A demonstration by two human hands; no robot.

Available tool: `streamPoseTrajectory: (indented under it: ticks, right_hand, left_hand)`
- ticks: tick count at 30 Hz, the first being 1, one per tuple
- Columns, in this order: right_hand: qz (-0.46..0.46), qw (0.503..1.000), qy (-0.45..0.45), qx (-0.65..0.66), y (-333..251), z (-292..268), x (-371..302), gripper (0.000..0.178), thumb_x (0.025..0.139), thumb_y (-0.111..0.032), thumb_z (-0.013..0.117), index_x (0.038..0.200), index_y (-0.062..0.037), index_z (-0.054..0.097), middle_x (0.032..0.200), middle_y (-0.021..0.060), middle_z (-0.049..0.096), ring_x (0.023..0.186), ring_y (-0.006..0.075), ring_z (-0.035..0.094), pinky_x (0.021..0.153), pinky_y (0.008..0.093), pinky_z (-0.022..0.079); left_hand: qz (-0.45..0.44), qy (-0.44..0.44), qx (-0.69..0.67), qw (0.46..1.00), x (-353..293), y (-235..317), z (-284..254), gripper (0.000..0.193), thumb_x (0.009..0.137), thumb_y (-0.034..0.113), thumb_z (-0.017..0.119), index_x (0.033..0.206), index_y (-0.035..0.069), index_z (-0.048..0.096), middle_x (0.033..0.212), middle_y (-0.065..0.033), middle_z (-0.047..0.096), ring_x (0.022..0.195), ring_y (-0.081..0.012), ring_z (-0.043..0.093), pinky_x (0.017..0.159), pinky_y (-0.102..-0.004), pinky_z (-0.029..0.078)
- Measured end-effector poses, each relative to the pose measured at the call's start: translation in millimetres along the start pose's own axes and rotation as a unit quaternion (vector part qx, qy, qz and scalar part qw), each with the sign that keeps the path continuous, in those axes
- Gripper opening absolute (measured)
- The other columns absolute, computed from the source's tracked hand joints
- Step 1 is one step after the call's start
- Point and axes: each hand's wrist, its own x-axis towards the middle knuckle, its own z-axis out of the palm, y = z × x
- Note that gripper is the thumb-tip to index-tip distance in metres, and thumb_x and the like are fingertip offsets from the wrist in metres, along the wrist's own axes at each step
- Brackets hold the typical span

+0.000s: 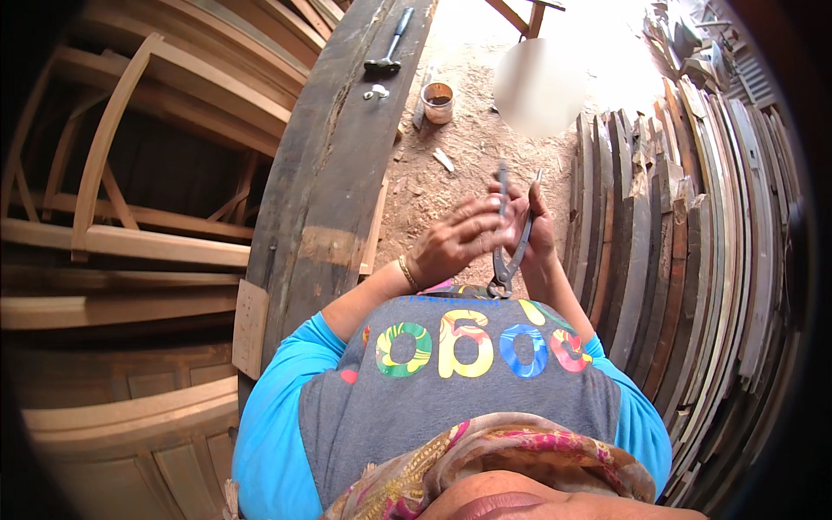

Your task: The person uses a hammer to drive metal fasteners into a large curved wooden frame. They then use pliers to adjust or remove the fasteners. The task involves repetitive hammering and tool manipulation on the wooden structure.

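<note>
From where I stand, the pincers (501, 285) are located in front of the person's grey shirt (546, 403), head end toward it, handles pointing away and spread apart. The long axis runs roughly straight out from the body, between the two hands. The right hand (541, 230) is nearer: its grip is closed on the right handle, thumb laid along it. The left hand (459, 238) has loosely bent fingers across the left handle; blur prevents telling whether that grip makes contact. Leftward, a dark timber surface (316, 195) carries a hammer (382, 66). An open tub (439, 113) stands near its edge. Stacked boards (637, 260) line the right side.
</note>
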Motion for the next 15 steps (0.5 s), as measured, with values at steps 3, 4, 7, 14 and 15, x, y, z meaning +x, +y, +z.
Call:
streamPoseTrajectory:
  ticks: [3, 4, 7, 14, 15]
  right_hand:
    - [-0.108, 0.993, 0.030, -0.022, -26.6, -8.4, 32.7, 0.045, 0.095, -0.041, 0.050, 0.123, -0.0062, 0.044, 0.071, -0.0029, 0.038, 0.058, 0.0067, 0.037, 0.054, 0.0218, 0.038]
    - [-0.115, 0.993, 0.006, -0.009, -36.9, -10.9, 46.2, 0.040, 0.095, -0.040, 0.050, 0.117, -0.0065, 0.047, 0.070, -0.0032, 0.037, 0.057, 0.0066, 0.037, 0.053, 0.0216, 0.037]
    - [-0.130, 0.991, -0.024, -0.007, -59.7, -4.6, 84.3, 0.034, 0.094, -0.040, 0.051, 0.102, -0.0069, 0.051, 0.067, -0.0035, 0.036, 0.054, 0.0067, 0.035, 0.049, 0.0215, 0.035]
    - [-0.273, 0.877, 0.194, -0.344, -36.6, 41.8, 201.0, 0.045, 0.090, -0.060, 0.049, 0.085, -0.0147, 0.047, 0.063, -0.0038, 0.037, 0.051, 0.0076, 0.034, 0.046, 0.0227, 0.029]
    - [-0.274, 0.876, 0.191, -0.348, -24.3, 41.3, 220.0, 0.043, 0.092, -0.055, 0.048, 0.086, -0.0132, 0.048, 0.064, -0.0030, 0.038, 0.051, 0.0090, 0.036, 0.046, 0.0244, 0.033]
  left_hand:
    - [-0.079, 0.011, 0.053, 0.995, 9.8, -53.6, -9.2, 0.043, 0.074, 0.010, 0.072, 0.116, 0.010, 0.063, 0.127, -0.0103, 0.052, 0.128, -0.0300, 0.042, 0.106, -0.0424, 0.037]
    - [-0.093, 0.041, 0.041, 0.994, 7.6, -78.3, -14.6, 0.044, 0.073, 0.010, 0.072, 0.116, 0.009, 0.063, 0.128, -0.0112, 0.050, 0.127, -0.0306, 0.042, 0.105, -0.0422, 0.037]
    - [-0.158, 0.108, 0.011, 0.981, -0.3, -135.1, -35.2, 0.044, 0.074, 0.010, 0.074, 0.117, 0.007, 0.062, 0.126, -0.0131, 0.051, 0.122, -0.0319, 0.045, 0.102, -0.0412, 0.038]
    - [-0.207, -0.034, -0.188, 0.960, 5.4, -207.1, -24.2, 0.051, 0.088, 0.031, 0.063, 0.127, 0.001, 0.050, 0.125, -0.0213, 0.052, 0.117, -0.0341, 0.050, 0.099, -0.0402, 0.040]
    - [-0.194, -0.039, -0.182, 0.963, 7.4, -209.1, -12.7, 0.056, 0.090, 0.033, 0.060, 0.132, 0.000, 0.044, 0.125, -0.0227, 0.052, 0.116, -0.0345, 0.051, 0.099, -0.0405, 0.040]
